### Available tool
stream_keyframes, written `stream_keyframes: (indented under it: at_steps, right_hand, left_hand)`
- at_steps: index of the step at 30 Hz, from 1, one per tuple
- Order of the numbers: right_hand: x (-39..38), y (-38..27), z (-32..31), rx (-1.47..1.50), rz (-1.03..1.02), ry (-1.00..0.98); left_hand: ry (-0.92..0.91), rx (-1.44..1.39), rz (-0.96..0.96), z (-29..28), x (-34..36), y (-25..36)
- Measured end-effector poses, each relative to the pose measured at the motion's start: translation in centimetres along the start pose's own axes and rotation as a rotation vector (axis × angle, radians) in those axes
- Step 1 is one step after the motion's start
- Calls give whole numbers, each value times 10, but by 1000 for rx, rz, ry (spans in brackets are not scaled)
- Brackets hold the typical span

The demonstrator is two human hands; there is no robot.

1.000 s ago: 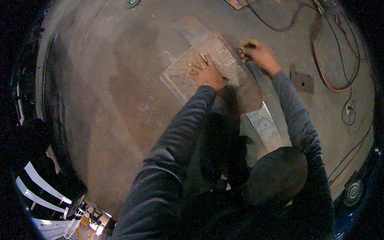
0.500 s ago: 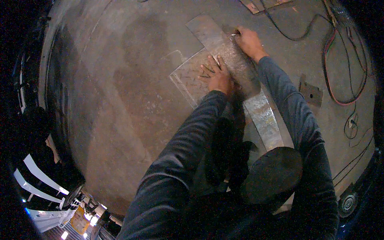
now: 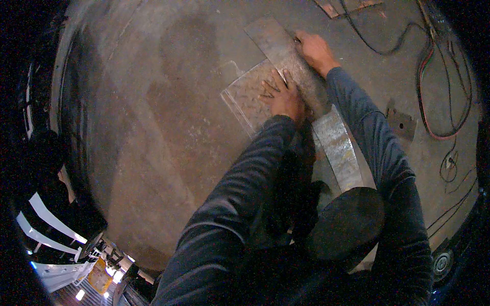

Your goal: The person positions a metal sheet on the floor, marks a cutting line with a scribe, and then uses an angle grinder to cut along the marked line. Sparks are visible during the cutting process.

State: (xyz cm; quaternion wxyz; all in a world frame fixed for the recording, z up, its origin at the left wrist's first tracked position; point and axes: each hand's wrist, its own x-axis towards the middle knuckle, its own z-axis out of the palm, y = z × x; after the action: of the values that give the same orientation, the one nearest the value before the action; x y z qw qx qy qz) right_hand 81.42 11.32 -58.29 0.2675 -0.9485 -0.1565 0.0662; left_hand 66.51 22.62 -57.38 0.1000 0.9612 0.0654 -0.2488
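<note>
A long flat metal strip lies slantwise across a piece of tread plate on the floor. My left hand presses down flat with fingers spread, partly over the tread plate and partly at the strip's left edge. At the strip's right edge, toward its far end, my right hand is closed with the fingertips pinched together. Whatever sits in that pinch is hidden now. The strip's near end runs under a dark rounded shape below my arms.
Right of my right arm lies a small metal plate with a hole. Red and green hoses and a black cable curl at the right. Another metal piece lies at the far edge.
My right hand has shifted slightly along the strip's right edge, away from me. A small pale tip that showed at its fingertips is out of sight. My left hand stays pressed flat.
</note>
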Motion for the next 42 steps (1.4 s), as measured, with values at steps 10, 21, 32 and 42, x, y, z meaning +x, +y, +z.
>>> stream_keyframes:
  at_steps: [10,21,32,42]
  right_hand:
    - [-56,-2,-27,-46,-9,-184]
    - [-452,58,-84,-111,682,-518]
    - [-515,23,-76,755,1001,259]
    - [-545,36,-57,61,816,285]
  left_hand:
    - [60,44,-37,9,-1,0]
    - [81,30,-2,-24,-31,11]
    - [23,17,-7,-43,-42,11]
    - [-41,24,-22,-42,-43,13]
